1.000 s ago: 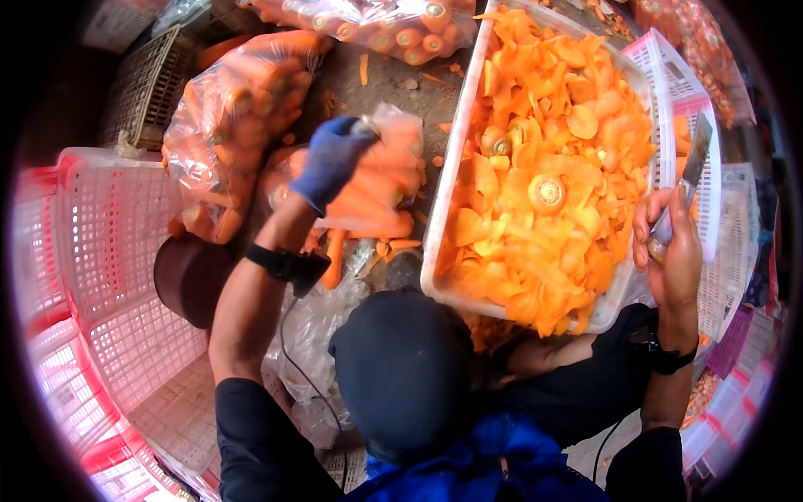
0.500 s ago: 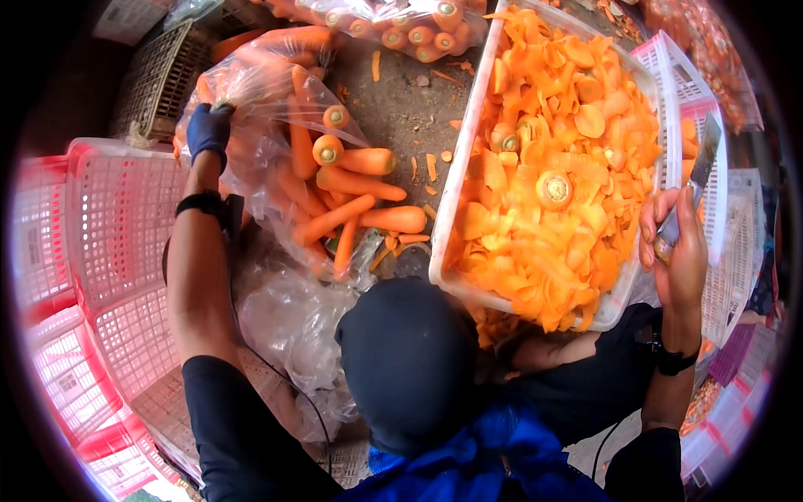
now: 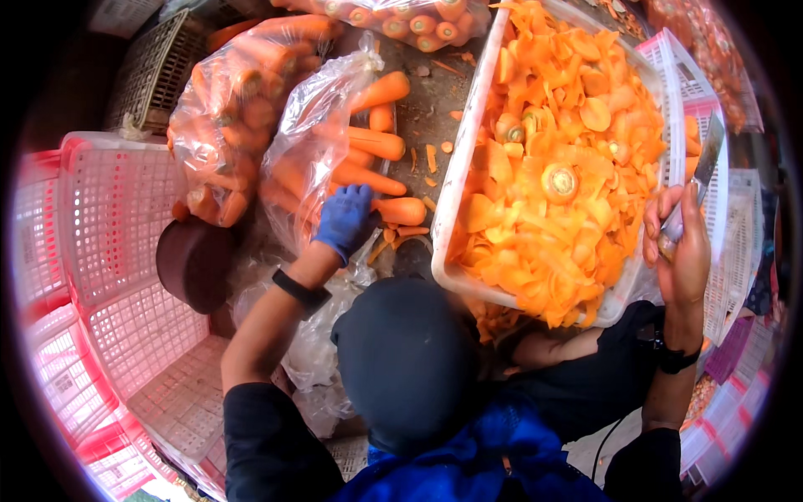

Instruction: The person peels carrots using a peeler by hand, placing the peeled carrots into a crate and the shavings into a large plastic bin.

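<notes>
My left hand (image 3: 347, 219), in a blue glove, is closed over the loose carrots, by the thick end of a carrot (image 3: 401, 210); its fingertips are partly hidden. Several more carrots (image 3: 376, 142) spill rightward from a clear plastic bag (image 3: 322, 96) beyond the hand. My right hand (image 3: 682, 234) is bare and grips a knife (image 3: 709, 155) by its handle, blade pointing up and away. To the left of that hand stands a white tray (image 3: 446, 243) heaped with orange carrot peelings (image 3: 552, 243). A carrot's stem end (image 3: 560, 182) shows among them.
Another bag of carrots (image 3: 222, 125) stands at the left, beside a dark round block (image 3: 196, 263). Pink-and-white crates (image 3: 125, 243) line the left side. A further carrot bag (image 3: 410, 21) lies at the back, and a white basket (image 3: 690, 84) borders the tray's right.
My left hand has let go of the plastic at the far left and come right and nearer, onto the carrots. The bag's plastic now lies folded upright beside them. My right hand stays put with the knife.
</notes>
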`<state>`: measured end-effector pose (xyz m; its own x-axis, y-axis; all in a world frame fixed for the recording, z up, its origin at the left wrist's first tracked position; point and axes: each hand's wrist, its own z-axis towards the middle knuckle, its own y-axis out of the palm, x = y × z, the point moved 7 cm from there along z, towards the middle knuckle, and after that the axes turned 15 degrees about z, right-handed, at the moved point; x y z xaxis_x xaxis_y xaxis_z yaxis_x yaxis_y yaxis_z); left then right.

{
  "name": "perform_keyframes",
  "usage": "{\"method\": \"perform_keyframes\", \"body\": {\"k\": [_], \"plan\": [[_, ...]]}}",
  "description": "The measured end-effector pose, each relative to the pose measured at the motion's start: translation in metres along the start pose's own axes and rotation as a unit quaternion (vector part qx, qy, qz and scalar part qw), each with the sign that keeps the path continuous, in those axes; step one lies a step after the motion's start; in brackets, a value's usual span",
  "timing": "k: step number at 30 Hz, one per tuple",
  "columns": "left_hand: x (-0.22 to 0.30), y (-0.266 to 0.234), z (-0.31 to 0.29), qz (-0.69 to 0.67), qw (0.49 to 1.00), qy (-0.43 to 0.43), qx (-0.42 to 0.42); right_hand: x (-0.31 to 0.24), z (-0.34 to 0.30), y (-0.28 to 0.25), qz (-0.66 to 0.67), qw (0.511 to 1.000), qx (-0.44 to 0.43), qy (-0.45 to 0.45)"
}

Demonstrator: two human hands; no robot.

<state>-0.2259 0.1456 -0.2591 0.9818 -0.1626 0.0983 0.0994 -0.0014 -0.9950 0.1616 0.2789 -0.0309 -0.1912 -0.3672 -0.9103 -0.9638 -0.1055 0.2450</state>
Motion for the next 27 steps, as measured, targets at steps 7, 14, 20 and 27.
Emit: {"method": "perform_keyframes", "body": {"k": [7, 14, 20, 27], "plan": [[-0.006, 0.023, -0.025, 0.103, 0.982, -0.154, 0.046, 0.006, -0.010, -0.003, 0.026, 1.000, -0.012, 0.003], [0.000, -0.054, -0.070, 0.007, 0.947, -0.270, 0.175, 0.004, -0.023, 0.002, -0.037, 0.998, -0.032, -0.028], [-0.058, -0.087, -0.188, -0.262, 0.831, -0.444, 0.210, 0.005, -0.026, 0.004, -0.036, 0.997, -0.067, -0.010], [-0.062, -0.211, -0.293, -0.550, 0.611, -0.456, 0.340, 0.015, -0.022, -0.021, -0.071, 0.997, -0.040, -0.007]]}}
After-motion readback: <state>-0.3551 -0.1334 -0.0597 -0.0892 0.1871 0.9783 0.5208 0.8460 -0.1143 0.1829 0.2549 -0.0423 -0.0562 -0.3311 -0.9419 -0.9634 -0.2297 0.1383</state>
